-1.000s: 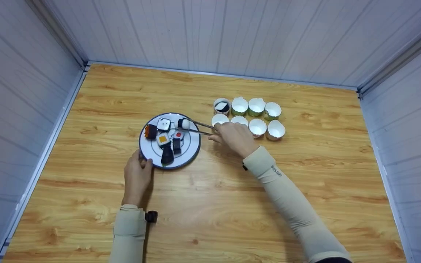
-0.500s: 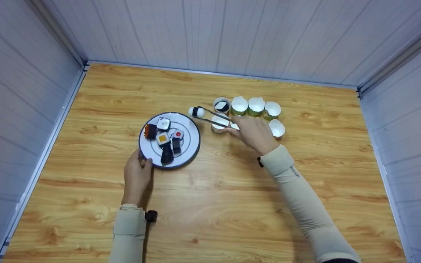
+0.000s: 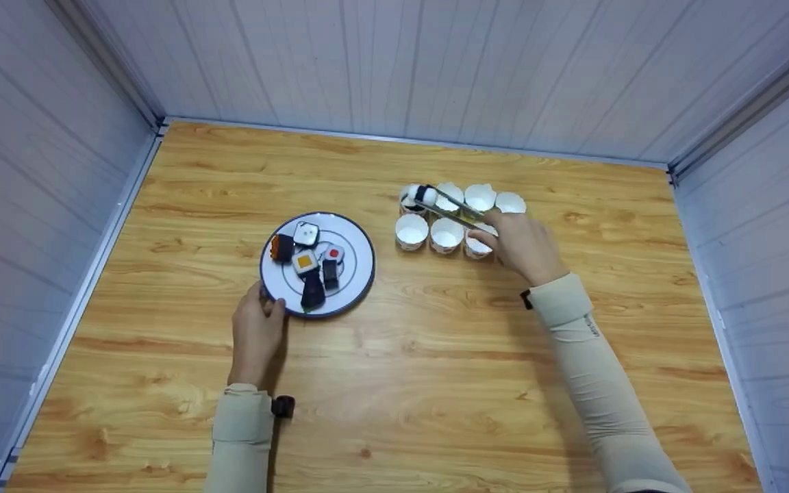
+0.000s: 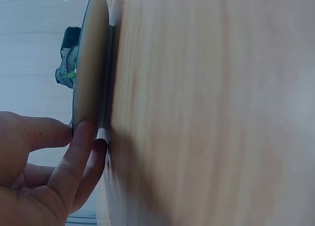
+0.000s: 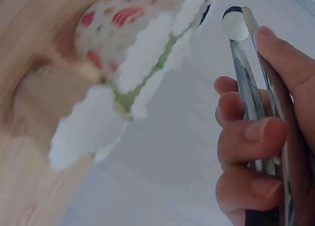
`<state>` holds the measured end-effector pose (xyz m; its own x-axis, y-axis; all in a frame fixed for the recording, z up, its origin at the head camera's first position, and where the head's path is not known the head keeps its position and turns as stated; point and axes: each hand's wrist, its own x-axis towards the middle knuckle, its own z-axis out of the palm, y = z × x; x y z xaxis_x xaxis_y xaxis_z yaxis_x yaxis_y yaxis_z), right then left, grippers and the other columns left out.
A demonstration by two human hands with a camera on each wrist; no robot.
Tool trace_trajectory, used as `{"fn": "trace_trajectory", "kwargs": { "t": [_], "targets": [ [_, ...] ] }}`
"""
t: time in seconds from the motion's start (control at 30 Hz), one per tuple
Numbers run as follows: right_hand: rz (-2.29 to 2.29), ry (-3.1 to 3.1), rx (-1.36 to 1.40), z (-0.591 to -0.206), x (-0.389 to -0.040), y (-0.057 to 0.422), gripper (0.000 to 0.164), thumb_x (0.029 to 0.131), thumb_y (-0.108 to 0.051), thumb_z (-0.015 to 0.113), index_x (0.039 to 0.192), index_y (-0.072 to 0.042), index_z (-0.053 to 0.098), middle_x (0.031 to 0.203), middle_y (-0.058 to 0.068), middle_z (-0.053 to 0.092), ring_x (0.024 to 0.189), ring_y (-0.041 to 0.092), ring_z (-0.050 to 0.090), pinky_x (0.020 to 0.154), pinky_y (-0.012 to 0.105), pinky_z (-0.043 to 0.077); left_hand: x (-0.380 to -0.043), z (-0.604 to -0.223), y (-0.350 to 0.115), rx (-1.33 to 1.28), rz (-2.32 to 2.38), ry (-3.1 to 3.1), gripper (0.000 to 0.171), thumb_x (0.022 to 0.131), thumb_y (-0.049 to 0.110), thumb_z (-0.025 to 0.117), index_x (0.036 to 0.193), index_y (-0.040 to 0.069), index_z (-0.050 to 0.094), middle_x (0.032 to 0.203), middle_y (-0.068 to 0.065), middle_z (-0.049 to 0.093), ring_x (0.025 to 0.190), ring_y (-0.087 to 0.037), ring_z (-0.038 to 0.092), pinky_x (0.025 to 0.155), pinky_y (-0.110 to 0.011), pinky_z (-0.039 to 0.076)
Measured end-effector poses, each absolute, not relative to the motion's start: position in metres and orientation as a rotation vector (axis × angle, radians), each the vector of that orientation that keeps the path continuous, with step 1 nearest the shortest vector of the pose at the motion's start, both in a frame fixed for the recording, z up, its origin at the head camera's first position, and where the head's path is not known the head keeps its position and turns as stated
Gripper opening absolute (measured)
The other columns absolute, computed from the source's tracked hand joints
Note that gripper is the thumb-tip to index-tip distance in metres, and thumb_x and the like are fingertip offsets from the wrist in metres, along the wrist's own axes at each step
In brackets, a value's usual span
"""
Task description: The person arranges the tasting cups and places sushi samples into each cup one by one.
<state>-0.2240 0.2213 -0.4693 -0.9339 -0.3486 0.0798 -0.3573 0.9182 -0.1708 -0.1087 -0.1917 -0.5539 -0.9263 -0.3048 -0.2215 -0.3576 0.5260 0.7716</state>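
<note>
The rim of a plate (image 3: 357, 270) resting on the worktop (image 3: 381, 383) is being pinched by the fingers of the left hand (image 3: 256, 335); several sushi pieces (image 3: 305, 261) are being carried on it. Tongs (image 5: 250, 88) are being gripped in the right hand's (image 3: 524, 246) curled fingers, and a black-banded white roll (image 3: 422, 195) is being held between their tips, over the far-left cup of two rows of cups (image 3: 411, 233).

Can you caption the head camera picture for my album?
Tongs in the right hand hold black-banded white sushi over paper cups; the left hand grips a plate.
</note>
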Motion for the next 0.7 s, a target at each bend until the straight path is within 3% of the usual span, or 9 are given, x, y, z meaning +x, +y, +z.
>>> {"fn": "trace_trajectory", "kwargs": {
  "t": [0.27,0.43,0.7],
  "targets": [
    [0.229,-3.053,0.483,-0.475,-0.226,0.244,0.039,0.098,-0.049,0.061,0.088,-0.011,0.06,0.064,0.005,0.054,0.052,0.024,0.049,0.046,0.04,0.039,-0.108,-0.554,-0.193,-0.606,1.404,2.645,0.055,0.102,0.01,0.054,0.151,-0.005,0.034,0.138,-0.024,0.049,0.109,-0.031,0.05,0.09,-0.043,0.045],
    [0.161,-3.071,0.462,-0.479,-0.227,0.247,0.041,0.097,-0.049,0.06,0.086,-0.01,0.059,0.061,0.005,0.052,0.05,0.023,0.048,0.045,0.037,0.037,-0.109,-0.552,-0.193,-0.631,1.403,2.617,0.056,0.103,0.01,0.053,0.153,-0.004,0.032,0.145,-0.025,0.045,0.117,-0.03,0.048,0.1,-0.044,0.044],
    [0.112,-3.127,0.431,-0.479,-0.232,0.246,0.043,0.098,-0.051,0.059,0.086,-0.009,0.058,0.062,0.008,0.053,0.051,0.025,0.049,0.045,0.039,0.038,-0.111,-0.552,-0.192,-0.638,1.396,2.605,0.057,0.103,0.01,0.053,0.153,-0.004,0.032,0.145,-0.025,0.045,0.118,-0.03,0.048,0.102,-0.044,0.043]
  ]
}}
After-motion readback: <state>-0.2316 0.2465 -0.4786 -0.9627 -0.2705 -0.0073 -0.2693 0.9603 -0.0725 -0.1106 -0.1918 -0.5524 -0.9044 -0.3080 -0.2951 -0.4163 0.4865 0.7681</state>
